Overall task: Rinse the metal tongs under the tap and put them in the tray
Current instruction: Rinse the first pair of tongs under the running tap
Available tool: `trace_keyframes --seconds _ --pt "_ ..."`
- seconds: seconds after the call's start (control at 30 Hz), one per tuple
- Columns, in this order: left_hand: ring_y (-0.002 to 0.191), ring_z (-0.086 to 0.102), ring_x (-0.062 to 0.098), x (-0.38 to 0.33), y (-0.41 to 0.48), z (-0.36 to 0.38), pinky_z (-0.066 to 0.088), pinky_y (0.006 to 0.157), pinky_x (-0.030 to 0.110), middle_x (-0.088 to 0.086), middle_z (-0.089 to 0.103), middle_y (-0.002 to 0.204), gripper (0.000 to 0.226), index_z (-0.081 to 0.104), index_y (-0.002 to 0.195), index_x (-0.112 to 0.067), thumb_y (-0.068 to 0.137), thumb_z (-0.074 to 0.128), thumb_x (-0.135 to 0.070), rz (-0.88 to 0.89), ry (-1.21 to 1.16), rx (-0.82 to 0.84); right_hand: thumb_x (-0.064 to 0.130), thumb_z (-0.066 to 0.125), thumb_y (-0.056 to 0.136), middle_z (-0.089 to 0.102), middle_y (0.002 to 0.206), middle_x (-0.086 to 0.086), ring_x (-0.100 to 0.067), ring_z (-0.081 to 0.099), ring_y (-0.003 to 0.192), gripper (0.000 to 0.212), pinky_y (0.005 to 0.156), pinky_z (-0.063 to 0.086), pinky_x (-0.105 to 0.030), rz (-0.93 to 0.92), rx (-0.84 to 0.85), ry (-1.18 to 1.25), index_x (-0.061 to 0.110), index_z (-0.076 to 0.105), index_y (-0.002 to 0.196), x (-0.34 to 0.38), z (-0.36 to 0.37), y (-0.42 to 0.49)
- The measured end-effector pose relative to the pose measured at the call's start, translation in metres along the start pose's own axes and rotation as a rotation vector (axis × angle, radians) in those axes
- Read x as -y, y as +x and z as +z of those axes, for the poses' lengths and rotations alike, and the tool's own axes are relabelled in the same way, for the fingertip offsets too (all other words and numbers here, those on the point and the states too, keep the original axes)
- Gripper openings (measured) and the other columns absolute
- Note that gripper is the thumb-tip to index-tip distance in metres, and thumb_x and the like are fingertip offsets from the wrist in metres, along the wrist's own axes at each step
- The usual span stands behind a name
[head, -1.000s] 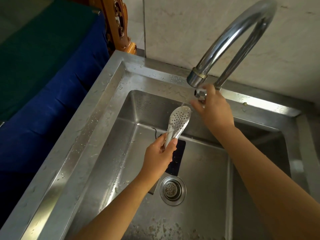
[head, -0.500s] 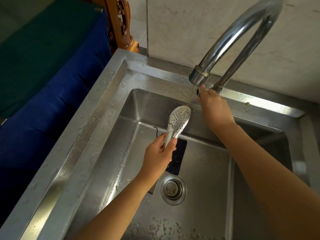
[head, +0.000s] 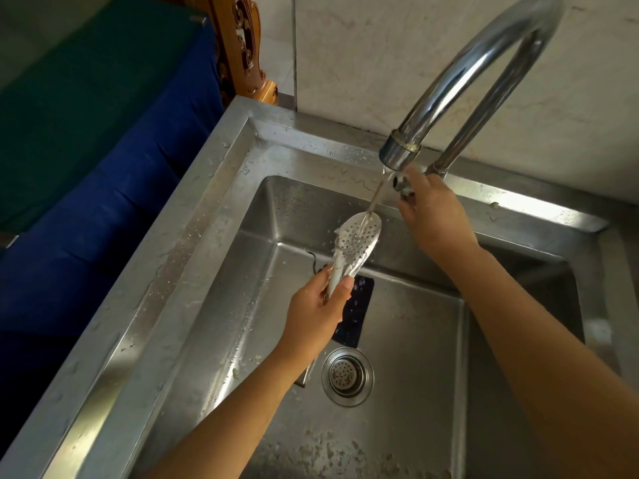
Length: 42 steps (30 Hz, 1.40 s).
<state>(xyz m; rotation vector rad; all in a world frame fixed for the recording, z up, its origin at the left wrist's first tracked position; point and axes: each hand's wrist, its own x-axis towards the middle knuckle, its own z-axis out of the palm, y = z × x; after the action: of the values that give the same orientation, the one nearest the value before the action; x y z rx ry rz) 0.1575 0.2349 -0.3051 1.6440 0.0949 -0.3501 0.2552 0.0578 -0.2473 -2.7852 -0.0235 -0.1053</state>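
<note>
Running from the tap [head: 439, 98], a thin stream of water [head: 375, 198] is seen striking the perforated head of the metal tongs [head: 358, 238], which are held directly below the tap's spout. Their handle is gripped by the left hand [head: 316, 316], fingers and thumb curled round it. The valve knob [head: 403, 186] beside the spout is pinched by the right hand [head: 434, 216]. The sink [head: 207, 209] beneath the tap is wet.

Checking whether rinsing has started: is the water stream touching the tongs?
Touching. The head view shows the water stream from the tap landing on the perforated head of the tongs, splashing at its edge.
</note>
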Motion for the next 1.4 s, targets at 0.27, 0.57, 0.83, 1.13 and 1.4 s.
trace_keyframes --seconds 0.27,0.57,0.83,1.13,1.4 --pt "0.055 0.054 0.009 -0.003 -0.004 -0.005 0.046 0.051 0.022 0.009 0.064 0.074 0.018 0.051 0.101 -0.052 0.092 0.049 -0.036 0.089 0.087 -0.013 0.037 0.056 0.086 0.063 0.073 0.0 -0.008 0.061 0.058 0.025 0.052 0.052 -0.02 0.075 0.152 0.601 0.015 0.056 0.099 0.048 0.004 -0.043" --pt "0.054 0.057 0.013 -0.002 -0.005 -0.006 0.048 0.052 0.031 0.008 0.065 0.071 0.014 0.052 0.097 -0.043 0.088 0.042 -0.048 0.146 0.269 0.009 0.031 0.052 0.093 0.046 0.054 0.001 -0.01 0.039 0.047 0.028 0.047 0.036 -0.024 0.088 0.122 0.667 0.019 0.048 0.068 0.051 0.014 -0.038" --pt "0.053 0.052 -0.013 -0.006 -0.003 -0.011 0.033 0.049 0.003 -0.031 0.057 0.059 0.03 0.055 0.119 -0.017 0.092 0.052 -0.03 0.233 0.314 0.04 0.035 0.054 0.091 0.041 0.053 0.006 -0.001 0.034 0.043 0.034 0.047 0.032 -0.015 0.118 0.035 0.685 0.016 0.047 0.064 0.057 0.022 -0.039" --pt "0.096 0.059 0.004 -0.023 0.001 -0.02 0.048 0.086 0.021 0.002 0.063 0.11 0.057 0.041 0.137 -0.015 0.088 0.04 -0.045 0.196 0.34 0.052 0.028 0.058 0.089 0.05 0.061 0.011 0.002 0.046 0.048 0.015 0.049 0.037 -0.008 0.021 0.117 0.718 0.018 0.052 0.08 0.054 0.012 -0.036" --pt "0.047 0.058 0.008 -0.05 0.008 -0.025 0.045 0.041 0.019 -0.002 0.069 0.071 0.008 0.058 0.097 -0.018 0.092 0.053 -0.016 0.085 -0.025 0.071 0.019 0.04 0.099 0.045 0.068 0.002 -0.012 0.042 0.062 0.018 0.06 0.039 -0.029 0.059 0.096 0.864 0.011 0.049 0.085 0.064 0.003 -0.037"
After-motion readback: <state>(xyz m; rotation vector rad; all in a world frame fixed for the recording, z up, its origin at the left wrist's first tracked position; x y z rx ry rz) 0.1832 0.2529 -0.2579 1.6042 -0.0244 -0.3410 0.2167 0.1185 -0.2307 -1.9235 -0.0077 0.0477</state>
